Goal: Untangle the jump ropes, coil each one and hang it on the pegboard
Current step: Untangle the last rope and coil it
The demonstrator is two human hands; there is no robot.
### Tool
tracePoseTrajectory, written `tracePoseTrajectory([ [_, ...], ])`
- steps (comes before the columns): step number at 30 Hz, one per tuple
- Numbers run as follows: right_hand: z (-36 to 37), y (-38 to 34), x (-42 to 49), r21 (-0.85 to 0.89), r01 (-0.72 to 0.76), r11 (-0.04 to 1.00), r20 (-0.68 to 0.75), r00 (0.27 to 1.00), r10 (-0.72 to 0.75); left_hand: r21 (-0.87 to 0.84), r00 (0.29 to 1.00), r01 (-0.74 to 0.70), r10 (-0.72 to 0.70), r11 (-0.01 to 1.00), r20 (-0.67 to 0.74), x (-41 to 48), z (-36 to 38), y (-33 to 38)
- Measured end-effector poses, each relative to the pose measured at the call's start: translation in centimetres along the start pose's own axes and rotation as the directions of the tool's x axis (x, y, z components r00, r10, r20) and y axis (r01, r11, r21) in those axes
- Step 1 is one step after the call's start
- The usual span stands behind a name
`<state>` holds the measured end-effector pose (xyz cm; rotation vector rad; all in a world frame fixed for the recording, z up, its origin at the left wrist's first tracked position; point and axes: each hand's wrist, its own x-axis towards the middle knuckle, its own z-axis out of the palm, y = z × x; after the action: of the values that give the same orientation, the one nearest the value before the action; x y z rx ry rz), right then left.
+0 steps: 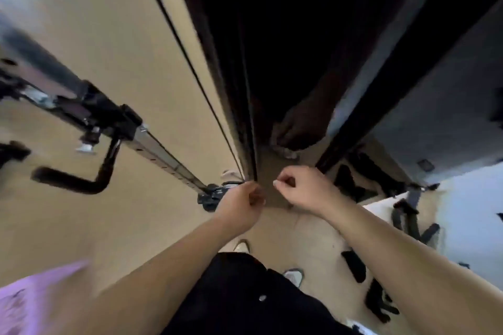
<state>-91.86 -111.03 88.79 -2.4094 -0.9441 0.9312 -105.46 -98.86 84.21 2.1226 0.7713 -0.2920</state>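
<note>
The view is blurred. Thin black jump rope cords [190, 62] run down along the beige wall and the dark panel [272, 35] and end at my left hand [241, 202]. Its fingers are curled where the cords end and seem to grip them. My right hand [295, 187] is held just to the right at the same height, with curled fingers and the thumb against the index finger. I cannot make out anything in its pinch. More black handles and straps [408, 215] lie on the floor and on a white surface at the right.
A black exercise machine with a metal bar and a padded handle [81, 179] stands close on the left. Other black pieces [353, 266] lie on the floor by my feet. Another person's dark legs and shoes [288, 144] stand just past my hands.
</note>
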Motion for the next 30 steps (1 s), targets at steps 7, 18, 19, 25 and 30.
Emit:
tracePoseTrajectory([
  [7,9.3,-12.9,5.1,-0.094,0.306,0.947,0.280,0.921,-0.269,-0.221,0.899,0.308,-0.359,0.925,-0.250,-7.5,-5.2,-11.5],
  [18,20.6,-24.4,4.4,-0.115,0.593,0.797,0.573,0.695,-0.435,-0.568,0.602,0.455,-0.707,0.686,-0.371,-17.5,-5.9,-22.8],
  [19,21.4,-25.5,4.3,-0.114,0.598,0.794,0.575,0.691,-0.438,-0.582,0.576,0.457,-0.722,0.673,-0.383,-18.2,-6.5,-23.8],
  [25,25.6,-31.4,5.5,-0.065,0.569,0.820,0.554,0.703,-0.445,-0.604,0.527,0.461,-0.748,0.650,-0.403,-19.5,-11.4,-29.3],
  [30,29.5,-35.3,9.1,-0.139,0.510,0.849,0.505,0.774,-0.382,-0.520,0.618,0.473,-0.689,0.711,-0.379,-18.3,-16.6,-35.5],
])
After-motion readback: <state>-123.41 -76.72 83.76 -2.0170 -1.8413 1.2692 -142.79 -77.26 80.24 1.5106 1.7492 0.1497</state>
